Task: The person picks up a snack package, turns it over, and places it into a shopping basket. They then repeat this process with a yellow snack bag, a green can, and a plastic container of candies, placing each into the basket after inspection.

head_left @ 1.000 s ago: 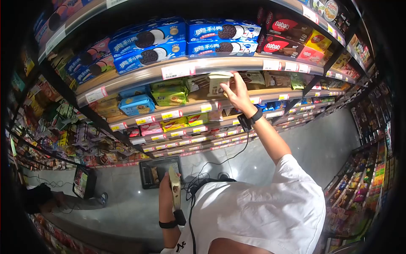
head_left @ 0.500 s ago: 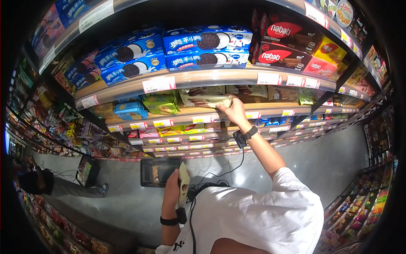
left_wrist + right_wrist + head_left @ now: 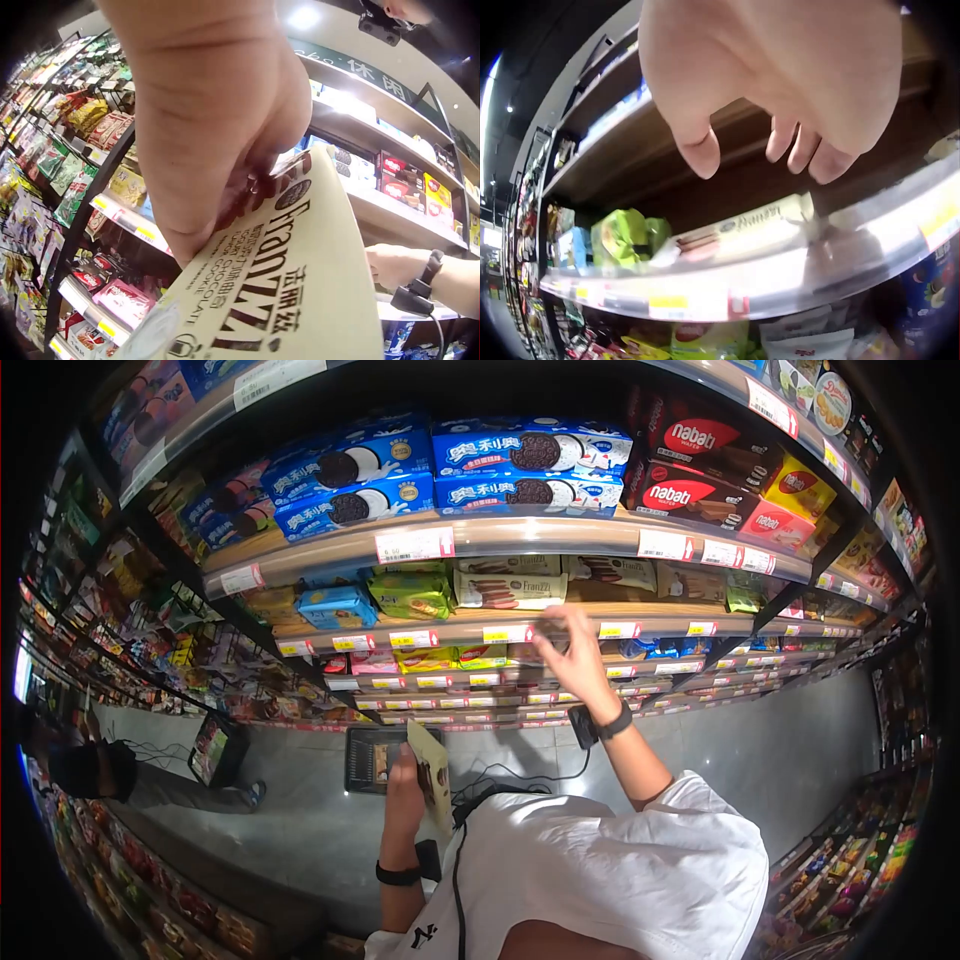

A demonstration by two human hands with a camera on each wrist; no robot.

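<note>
My left hand [image 3: 402,800] grips a cream Franzzi cookie pack [image 3: 432,772] low in front of my body. In the left wrist view the printed front of this cookie pack [image 3: 289,270] faces the camera, with the fingers mostly hidden behind the palm. My right hand [image 3: 582,660] hangs before the shelf edge, fingers loosely bent and nothing in them. Just beyond it, another Franzzi pack [image 3: 510,591] lies lengthwise on the shelf, near the front edge. The right wrist view has thumb and fingertips apart above that Franzzi pack [image 3: 750,225].
Green packs [image 3: 412,596] and a blue pack [image 3: 337,610] sit left of the Franzzi packs. Oreo boxes [image 3: 530,452] and Nabati boxes [image 3: 690,495] fill the shelf above. A black basket [image 3: 351,762] stands on the floor. Another person [image 3: 90,772] is at far left.
The right hand held a Franzzi pack at the shelf; it came to lie lengthwise there, and the hand let go and drew back towards me. The left hand still grips its pack, now turned more upright.
</note>
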